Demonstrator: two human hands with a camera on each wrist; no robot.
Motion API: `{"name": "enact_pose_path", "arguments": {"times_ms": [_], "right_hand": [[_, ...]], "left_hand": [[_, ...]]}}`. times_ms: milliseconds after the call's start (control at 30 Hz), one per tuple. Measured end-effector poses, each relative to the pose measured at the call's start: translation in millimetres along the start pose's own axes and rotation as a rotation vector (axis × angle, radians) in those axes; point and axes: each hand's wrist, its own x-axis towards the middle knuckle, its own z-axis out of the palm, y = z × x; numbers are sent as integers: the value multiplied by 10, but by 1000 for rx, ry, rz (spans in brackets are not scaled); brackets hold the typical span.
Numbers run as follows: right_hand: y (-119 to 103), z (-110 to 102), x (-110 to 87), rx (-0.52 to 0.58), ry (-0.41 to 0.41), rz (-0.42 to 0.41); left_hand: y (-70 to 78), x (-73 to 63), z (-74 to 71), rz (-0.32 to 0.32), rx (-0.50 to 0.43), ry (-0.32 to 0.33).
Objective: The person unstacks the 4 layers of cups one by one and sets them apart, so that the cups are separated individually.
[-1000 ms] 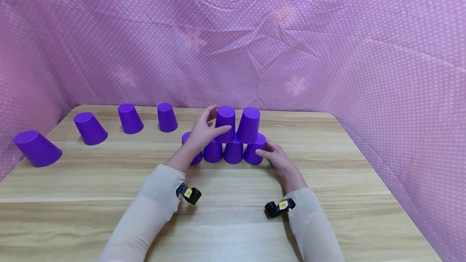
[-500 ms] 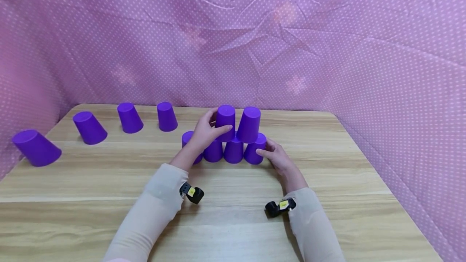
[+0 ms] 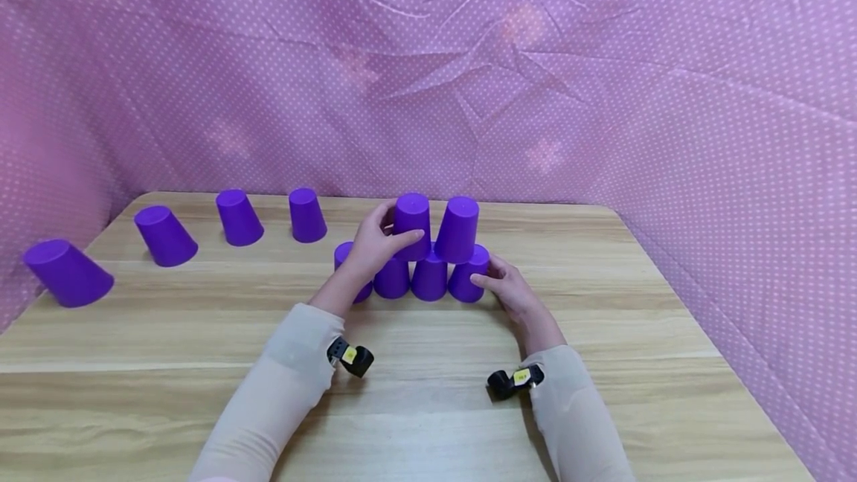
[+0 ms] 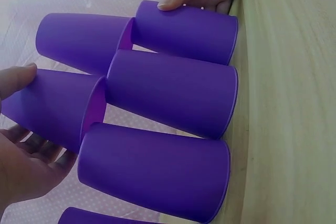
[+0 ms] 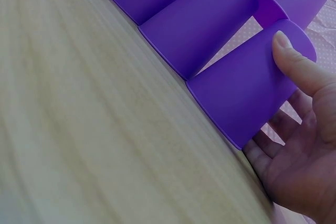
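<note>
Purple cups stand upside down in two tiers at the table's middle. My left hand [image 3: 373, 240] grips the left upper cup [image 3: 411, 225] between thumb and fingers. In the left wrist view, that cup's rim meets the tops of the lower cups. Beside it stands the other upper cup [image 3: 458, 230], a small gap between them. My right hand [image 3: 514, 291] holds the rightmost lower cup [image 3: 467, 277], thumb on the near side, fingers round the far side. The two middle lower cups [image 4: 170, 90] show fully in the left wrist view. My left hand and wrist partly cover the leftmost lower cup [image 3: 343, 253].
Several more upside-down purple cups stand apart in a curved row at the left, from the outermost cup [image 3: 69, 274] to the nearest one [image 3: 307, 216]. The wooden table [image 3: 428, 393] ends at a pink dotted cloth [image 3: 428, 80] behind and at the sides.
My left hand and the upper cup in it have shifted very slightly left, widening the gap to the other upper cup. The right hand keeps its place.
</note>
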Motion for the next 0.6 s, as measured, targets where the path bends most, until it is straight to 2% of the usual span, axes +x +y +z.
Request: {"name": "enact_pose_path", "arguments": {"times_ms": [367,600], "right_hand": [[9,-2,6,-20,15,19],[14,10,8,-23,26,19]], "left_hand": [[105,-134,-107,-23,-41,10],[165,-297,-249,-60,-50,37]]}}
